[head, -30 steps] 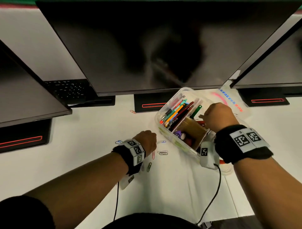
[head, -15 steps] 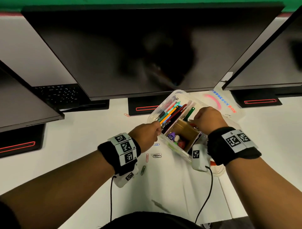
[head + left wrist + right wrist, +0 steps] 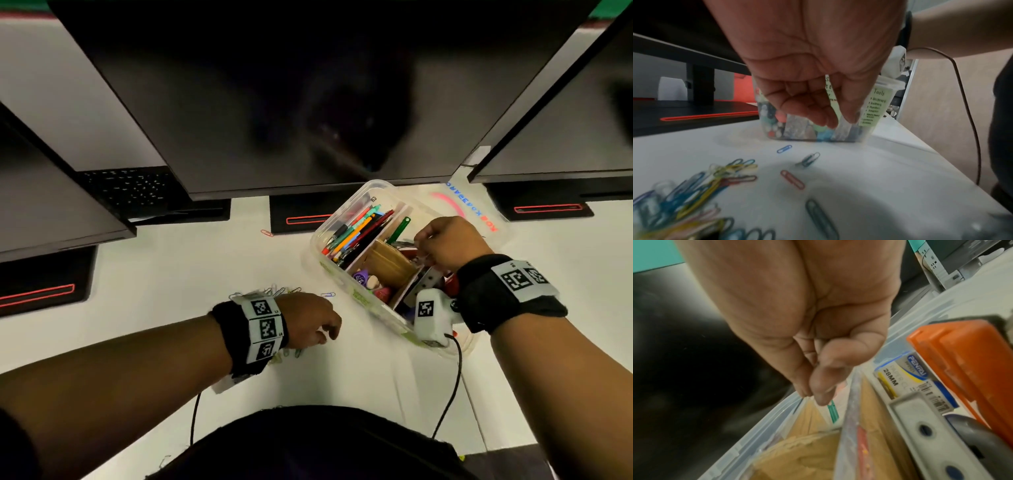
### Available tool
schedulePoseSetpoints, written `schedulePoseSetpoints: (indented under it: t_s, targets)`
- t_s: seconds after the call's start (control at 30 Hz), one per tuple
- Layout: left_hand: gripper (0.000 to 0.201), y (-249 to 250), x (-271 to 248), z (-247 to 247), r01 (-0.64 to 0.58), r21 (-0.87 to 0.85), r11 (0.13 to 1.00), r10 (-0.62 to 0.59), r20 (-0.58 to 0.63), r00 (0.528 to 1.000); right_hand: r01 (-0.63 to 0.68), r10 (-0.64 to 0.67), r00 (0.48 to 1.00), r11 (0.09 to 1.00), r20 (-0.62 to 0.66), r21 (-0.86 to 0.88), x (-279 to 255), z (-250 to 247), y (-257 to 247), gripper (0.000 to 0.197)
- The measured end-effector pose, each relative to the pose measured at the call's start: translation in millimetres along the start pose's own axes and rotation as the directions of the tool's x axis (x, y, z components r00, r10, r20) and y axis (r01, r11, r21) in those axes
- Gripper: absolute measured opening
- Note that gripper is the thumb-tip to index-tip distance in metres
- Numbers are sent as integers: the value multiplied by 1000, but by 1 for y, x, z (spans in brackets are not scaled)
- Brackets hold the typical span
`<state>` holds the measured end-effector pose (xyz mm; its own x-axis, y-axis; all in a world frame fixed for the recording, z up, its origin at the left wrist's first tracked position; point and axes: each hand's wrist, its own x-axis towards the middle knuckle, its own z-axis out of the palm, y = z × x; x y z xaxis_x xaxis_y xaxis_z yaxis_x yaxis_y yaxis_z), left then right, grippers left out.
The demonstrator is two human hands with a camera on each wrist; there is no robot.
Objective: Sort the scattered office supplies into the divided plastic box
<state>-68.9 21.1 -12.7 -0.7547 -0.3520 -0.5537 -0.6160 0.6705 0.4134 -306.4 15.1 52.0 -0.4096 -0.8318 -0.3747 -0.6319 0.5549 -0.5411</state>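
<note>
the clear divided plastic box (image 3: pixel 346 219) stands on the white desk surface (image 3: pixel 191 260), just in front of the base of the large black centre monitor (image 3: pixel 260 85). its long compartment holds coloured pens and pencils (image 3: pixel 356 229); a brown cardboard divider (image 3: pixel 390 260) separates the inner sections.

the right hand (image 3: pixel 445 243) is over the box. its thumb and fingertips (image 3: pixel 822 392) are pressed together in a pinch on a green paper clip (image 3: pixel 833 413), which hangs down inside a narrow compartment next to the box wall. beside that compartment lie a white paper clip carton marked 28mm (image 3: pixel 906 379) and an orange hole punch (image 3: pixel 962 369).

the left hand (image 3: pixel 308 325) hangs above the desk near the box, fingers loosely curled downward (image 3: pixel 813 110); whether they hold anything cannot be determined. below it lies a heap of loose coloured paper clips (image 3: pixel 694 186), with a red paper clip (image 3: pixel 792 179), a blue paper clip (image 3: pixel 784 148) and a large teal paper clip (image 3: pixel 820 217) lying apart from the heap.
</note>
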Motion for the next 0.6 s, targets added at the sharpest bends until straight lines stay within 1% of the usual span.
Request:
schedulePoseSetpoints:
  t_s: [0.07,0.13,0.23,0.3,0.4,0.5,0.53,0.6]
  targets:
    - [28,-1,2,13,-17,18,1000,17,24,1000,0,0,1000,1000,26,7,3,-1,-4,13]
    - [34,1,1,29,-45,35,998,42,68,997,10,-11,1000,1000,16,16,5,-1,-6,15]
    - [49,9,-3,55,-132,59,989,123,138,983,22,-22,1000,1000,13,19,4,-1,-7,16]
    - [57,15,-5,72,-183,77,980,170,158,973,17,-18,1000,1000,23,6,2,1,-4,16]
    - [61,22,-6,91,-238,101,966,222,150,963,3,-3,1000,1000,24,7,-3,3,2,15]
    - [55,28,-3,99,-290,154,945,260,188,947,9,-10,1000,1000,9,9,-9,4,4,15]
    - [49,31,-1,100,-300,182,936,266,192,945,13,-13,1000,1000,1,6,-11,4,3,15]
    - [30,36,2,103,-323,240,915,295,143,945,21,-21,1000,1000,-3,-3,-14,6,1,14]
